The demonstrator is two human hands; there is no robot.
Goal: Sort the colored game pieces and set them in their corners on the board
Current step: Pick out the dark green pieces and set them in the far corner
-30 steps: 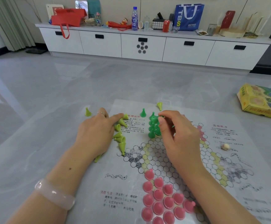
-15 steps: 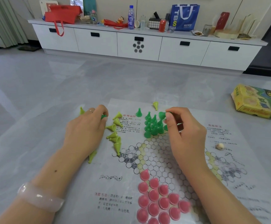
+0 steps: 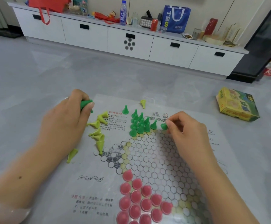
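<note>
Grey floor w/ board (image 3: 147,159), left grip (image 3: 67,120) clutching green piece (image 3: 85,104), right grip (image 3: 186,131) pinching green piece (image 3: 163,126) beside cluster (image 3: 139,123).

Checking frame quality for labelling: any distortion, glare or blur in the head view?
Head view: wide-angle bowing bends the cabinet line; soft window glare on the glossy floor; slight softness on the right hand and left hand; green pieces stay readable.

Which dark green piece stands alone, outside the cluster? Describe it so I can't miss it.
Start at the game board, far corner, where the dark green cluster stands. Just left of it, the lone dark green piece stands upright on the printed red-headed text, apart from every other piece, unlike the tipped yellow-green pieces.
</note>
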